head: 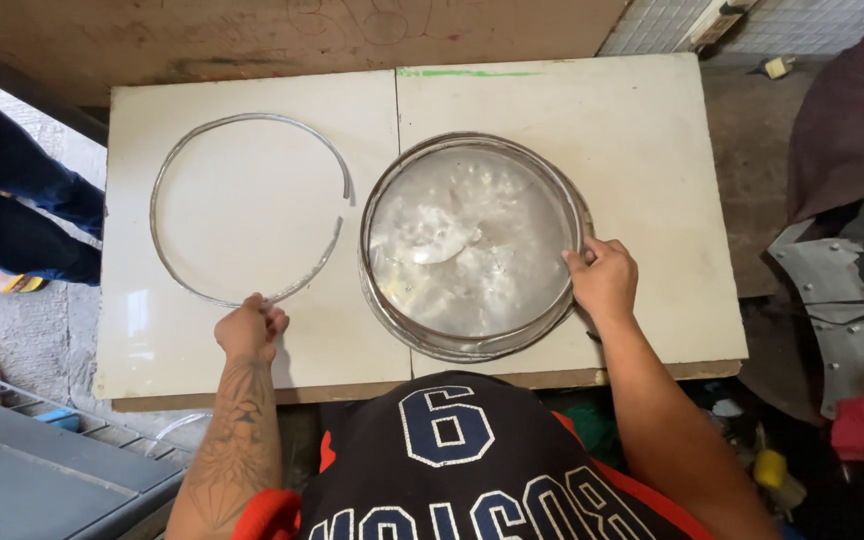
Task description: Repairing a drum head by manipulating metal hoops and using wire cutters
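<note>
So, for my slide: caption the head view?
Left hand pinches open metal ring; right hand grips round metal pan.

So there's this low table (652,150) sitting mid-frame, topped with two pale square boards lying side by side. A thin open metal ring (167,170) is lying on the left board, and a round metal pan (467,245) is sitting on the right one.

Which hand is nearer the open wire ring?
Left. The left hand pinches the open wire ring at its near edge. The right hand is apart from it, gripping the right rim of the round metal pan.
</note>
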